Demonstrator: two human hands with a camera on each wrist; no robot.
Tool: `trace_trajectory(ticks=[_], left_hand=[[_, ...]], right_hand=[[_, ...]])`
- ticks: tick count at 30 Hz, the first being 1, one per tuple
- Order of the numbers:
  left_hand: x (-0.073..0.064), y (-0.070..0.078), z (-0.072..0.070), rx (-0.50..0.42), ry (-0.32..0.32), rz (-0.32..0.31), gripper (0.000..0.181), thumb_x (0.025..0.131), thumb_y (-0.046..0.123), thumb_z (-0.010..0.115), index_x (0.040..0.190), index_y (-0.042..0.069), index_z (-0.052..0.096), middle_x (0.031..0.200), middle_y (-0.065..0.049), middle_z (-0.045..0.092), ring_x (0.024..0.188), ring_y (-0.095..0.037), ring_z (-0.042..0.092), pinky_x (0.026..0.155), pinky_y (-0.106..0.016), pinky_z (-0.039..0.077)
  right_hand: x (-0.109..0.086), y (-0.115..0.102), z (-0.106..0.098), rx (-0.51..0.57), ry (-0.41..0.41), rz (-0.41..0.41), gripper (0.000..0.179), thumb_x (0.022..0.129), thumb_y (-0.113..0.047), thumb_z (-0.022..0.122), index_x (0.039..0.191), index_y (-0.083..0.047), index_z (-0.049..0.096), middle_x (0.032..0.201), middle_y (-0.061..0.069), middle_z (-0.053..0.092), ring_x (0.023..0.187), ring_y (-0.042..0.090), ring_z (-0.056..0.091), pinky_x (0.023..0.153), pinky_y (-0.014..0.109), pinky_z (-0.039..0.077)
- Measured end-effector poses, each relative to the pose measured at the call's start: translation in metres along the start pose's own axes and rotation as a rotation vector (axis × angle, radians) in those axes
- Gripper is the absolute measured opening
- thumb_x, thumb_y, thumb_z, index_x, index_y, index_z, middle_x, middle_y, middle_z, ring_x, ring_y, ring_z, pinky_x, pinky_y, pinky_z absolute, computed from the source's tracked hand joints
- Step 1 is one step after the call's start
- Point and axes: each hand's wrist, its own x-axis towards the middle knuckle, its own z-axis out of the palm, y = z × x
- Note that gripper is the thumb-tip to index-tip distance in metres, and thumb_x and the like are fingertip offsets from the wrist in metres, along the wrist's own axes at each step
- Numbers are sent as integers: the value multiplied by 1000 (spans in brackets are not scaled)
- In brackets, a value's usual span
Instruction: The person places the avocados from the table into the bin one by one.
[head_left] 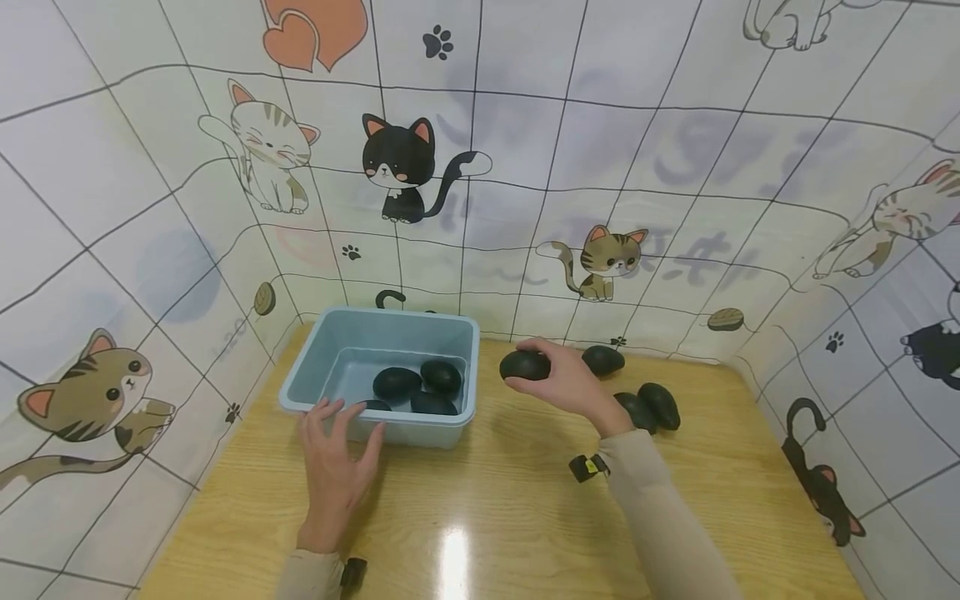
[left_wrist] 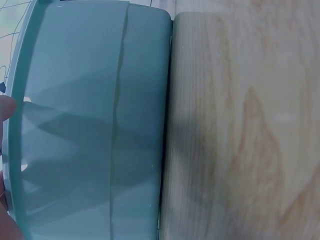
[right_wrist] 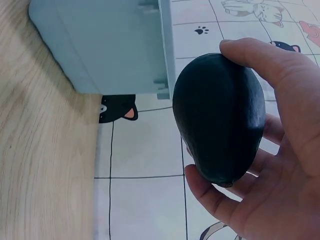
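My right hand (head_left: 558,379) holds a dark avocado (right_wrist: 218,117) between thumb and fingers, in the air to the right of a light blue plastic bin (head_left: 427,435). In the right wrist view the avocado's narrow end points down. My left hand (head_left: 337,462) is at the bin's near side, its spread fingers resting on the rim. Only parts of its fingers (left_wrist: 7,107) show at the left wrist view's edge. Several avocados (head_left: 396,383) lie inside the bin, one partly hidden by the near wall.
Three more avocados (head_left: 662,406) lie on the wooden table (head_left: 517,517), beyond and beside the right wrist; two of them touch. Behind and at both sides stand walls with a cat-and-tile print (head_left: 510,275). The bin stands near the back wall.
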Motion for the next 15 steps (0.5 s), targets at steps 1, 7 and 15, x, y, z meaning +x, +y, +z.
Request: trace_trajectory(ticks=[1,7,15], left_hand=[[0,0,0,1,-2,0,40,87,29,79,117,4,73,127,-31,56,131,-55,48,118,-80,21],[-1,0,-1,11,-19,-7,41,87,29,79,118,3,72,128,-32,56,131,-56,47,117,-82,21],[-1,1,-2,30,-64,-38,42,89,28,78,119,2,69,130,-32,53,134,-56,45,119,-79,20]], right_hand=[[0,-1,1,0,-4,-2,71,92,-52,80,151,-22,57,150,8,63,126,31,67,103,52,57],[5,-9,5,-13,-12,-19,70,91,-55,79,150,-24,57,152,5,62,127,28,67,102,50,57],[12,-17,10,-31,-11,-55,66,90,-53,80,147,-25,60,144,2,66,118,25,69,97,47,58]])
